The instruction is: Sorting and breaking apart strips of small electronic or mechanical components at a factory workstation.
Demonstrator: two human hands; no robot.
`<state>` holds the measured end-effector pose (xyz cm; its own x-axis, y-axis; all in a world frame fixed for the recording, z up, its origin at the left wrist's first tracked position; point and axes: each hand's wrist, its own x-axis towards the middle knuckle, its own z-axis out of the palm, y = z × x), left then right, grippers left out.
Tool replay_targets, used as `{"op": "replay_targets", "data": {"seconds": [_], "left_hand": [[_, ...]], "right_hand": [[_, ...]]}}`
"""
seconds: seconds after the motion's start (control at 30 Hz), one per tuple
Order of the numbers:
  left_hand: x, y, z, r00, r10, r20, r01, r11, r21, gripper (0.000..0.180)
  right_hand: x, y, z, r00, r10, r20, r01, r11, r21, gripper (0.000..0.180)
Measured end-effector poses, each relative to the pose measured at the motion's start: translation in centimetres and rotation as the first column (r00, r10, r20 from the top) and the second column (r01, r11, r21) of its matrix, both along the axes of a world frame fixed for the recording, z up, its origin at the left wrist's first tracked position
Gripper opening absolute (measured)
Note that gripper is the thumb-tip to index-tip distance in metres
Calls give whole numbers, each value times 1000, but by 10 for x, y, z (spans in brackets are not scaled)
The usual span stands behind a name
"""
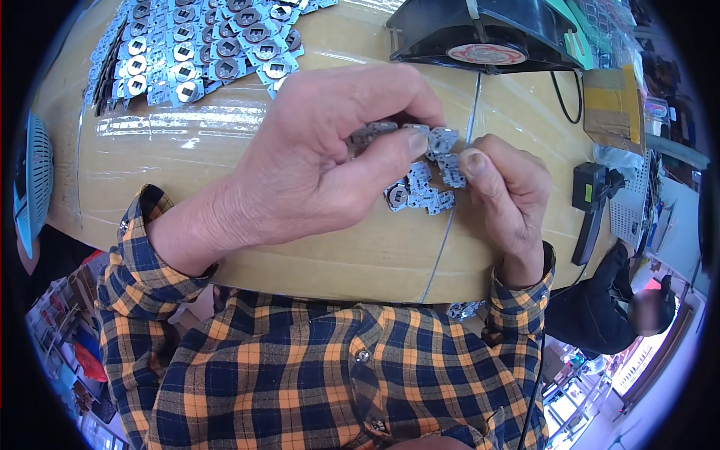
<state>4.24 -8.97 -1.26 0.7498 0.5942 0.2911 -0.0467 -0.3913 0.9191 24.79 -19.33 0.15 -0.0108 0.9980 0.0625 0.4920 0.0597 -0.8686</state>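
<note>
My left hand [322,157] is closed around a strip of small grey-blue circuit boards [444,139], thumb on top, with the strip's right end sticking out past the fingertips. Most of the strip is hidden by the fingers. At that end, my right hand [514,184] pinches the edge of a small circuit board [451,169] between thumb and curled fingers. Whether this board is still joined to the strip I cannot tell. Just below, several loose circuit boards [429,196] lie on the table, one with a round silver part.
Many circuit board strips with round metal holders [184,52] lie piled at the far left of the table [300,266]. A black fan [480,37] stands at the back, beside a cardboard box [611,109]. A blue basket [34,176] is at the left edge; another person [600,307] is at the right.
</note>
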Motion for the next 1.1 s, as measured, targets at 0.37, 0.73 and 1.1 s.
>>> {"op": "replay_targets", "data": {"seconds": [0.37,0.73,1.1], "left_hand": [[0,-1,-2,998,-63,-7,61,984,-166,13],[-1,2,0,991,-118,-65,124,988,96,15],[2,-2,-1,977,-204,-68,205,979,18,13]], "right_hand": [[4,5,-3,985,80,150,-114,965,237,15],[5,7,-2,982,31,188,-81,961,266,12],[2,1,-5,1000,29,4,-30,984,178,22]]}}
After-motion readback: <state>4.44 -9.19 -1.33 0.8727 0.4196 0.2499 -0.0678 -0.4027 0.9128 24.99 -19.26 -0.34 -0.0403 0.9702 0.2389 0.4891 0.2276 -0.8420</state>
